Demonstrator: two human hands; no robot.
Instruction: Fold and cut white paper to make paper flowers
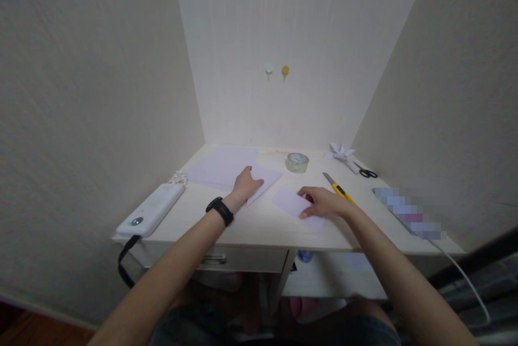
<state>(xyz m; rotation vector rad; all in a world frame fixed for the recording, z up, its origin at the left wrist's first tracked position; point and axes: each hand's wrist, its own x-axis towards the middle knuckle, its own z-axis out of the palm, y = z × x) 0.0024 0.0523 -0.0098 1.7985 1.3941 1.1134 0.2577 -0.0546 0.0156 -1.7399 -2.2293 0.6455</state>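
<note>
My left hand [247, 183] lies on the near right part of some white paper sheets [218, 165], its thumb and forefinger spread apart. One sheet's corner juts out to the right of that hand. A black watch sits on my left wrist. My right hand [324, 202] is over a smaller piece of white paper [289, 201] near the front of the desk. Its thumb and forefinger are bent and apart, with the tips at the paper, and its other fingers are partly hidden. Just beyond the right hand lies a yellow utility knife [340, 189] with its blade out.
On the white desk [251, 227], a roll of clear tape [297, 162] stands toward the back. Folded white paper [342, 153] and black scissors [367, 173] lie at the back right. A phone-like device [407, 214] with a cable is at right, a white device [154, 210] at left.
</note>
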